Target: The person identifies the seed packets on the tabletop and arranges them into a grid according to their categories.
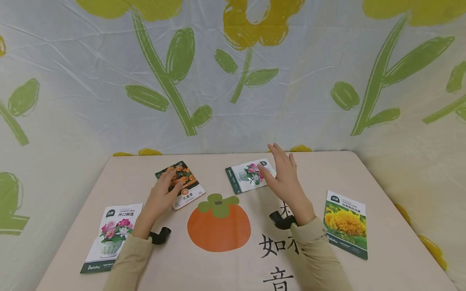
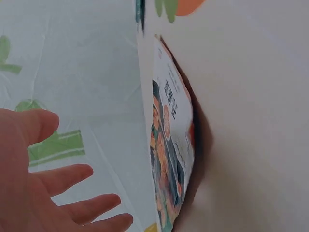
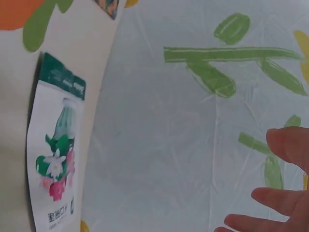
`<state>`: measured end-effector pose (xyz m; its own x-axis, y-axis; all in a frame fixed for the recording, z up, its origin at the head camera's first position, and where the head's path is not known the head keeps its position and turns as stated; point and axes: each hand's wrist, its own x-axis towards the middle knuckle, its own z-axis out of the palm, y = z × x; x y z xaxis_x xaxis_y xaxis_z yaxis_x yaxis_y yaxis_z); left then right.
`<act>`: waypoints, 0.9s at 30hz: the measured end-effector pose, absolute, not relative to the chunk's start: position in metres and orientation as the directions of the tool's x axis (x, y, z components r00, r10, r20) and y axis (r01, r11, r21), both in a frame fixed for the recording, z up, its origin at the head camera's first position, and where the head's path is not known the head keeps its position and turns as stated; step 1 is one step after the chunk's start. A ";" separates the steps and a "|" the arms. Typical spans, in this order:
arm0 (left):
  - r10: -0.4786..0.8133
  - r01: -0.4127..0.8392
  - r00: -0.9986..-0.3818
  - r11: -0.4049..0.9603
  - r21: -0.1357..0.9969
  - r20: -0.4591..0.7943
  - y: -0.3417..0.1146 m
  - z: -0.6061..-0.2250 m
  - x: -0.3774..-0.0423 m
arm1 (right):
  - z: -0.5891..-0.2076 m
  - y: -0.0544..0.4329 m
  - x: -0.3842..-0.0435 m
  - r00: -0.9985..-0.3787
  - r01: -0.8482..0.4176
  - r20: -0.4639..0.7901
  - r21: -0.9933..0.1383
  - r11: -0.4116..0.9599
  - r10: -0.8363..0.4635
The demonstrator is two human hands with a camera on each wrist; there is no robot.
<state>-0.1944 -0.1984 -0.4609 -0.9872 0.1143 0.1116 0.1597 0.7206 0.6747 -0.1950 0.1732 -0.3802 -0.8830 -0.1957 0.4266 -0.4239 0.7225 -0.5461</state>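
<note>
My left hand (image 1: 163, 195) hovers over a seed packet with orange flowers (image 1: 187, 190), its fingers spread and apart from the packet in the left wrist view. That orange-flower packet (image 2: 171, 130) lies flat on the table, its middle bulging slightly. Held up beside a white-and-green seed packet with pink flowers (image 1: 242, 178) is my right hand (image 1: 287, 182), thumb and fingers spread. In the right wrist view nothing touches this pink-flower packet (image 3: 55, 150). Neither hand holds anything.
A larger pink-flower seed packet (image 1: 113, 238) lies at the left, partly behind the left sleeve. To the right is a yellow-flower seed packet (image 1: 346, 224). The pale table (image 1: 218, 270) bears a printed persimmon and black characters. Flower-patterned cloth (image 1: 233, 121) surrounds its back and sides.
</note>
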 end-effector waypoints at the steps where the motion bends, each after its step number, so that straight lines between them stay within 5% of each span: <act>1: 0.113 0.151 -0.988 0.690 0.708 0.100 -0.199 -0.461 -0.196 | -0.379 0.169 -0.196 -0.880 -0.432 0.433 -0.558 0.709 -0.195; 17: -0.148 0.003 -0.984 0.522 0.853 0.095 -0.210 -0.469 -0.227 | -0.367 0.106 -0.212 -0.856 -0.515 0.454 -0.708 0.484 -0.247; 27: -0.188 -0.049 -0.982 0.421 0.906 0.035 -0.213 -0.478 -0.236 | -0.397 0.066 -0.214 -0.924 -0.382 0.348 -0.839 0.389 -0.157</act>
<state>-0.2362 -0.2127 -0.4780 -0.9816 -0.1880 0.0346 -0.0487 0.4213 0.9056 -0.2139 0.0664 -0.3966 -0.9244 -0.1565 0.3479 -0.3815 0.3890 -0.8385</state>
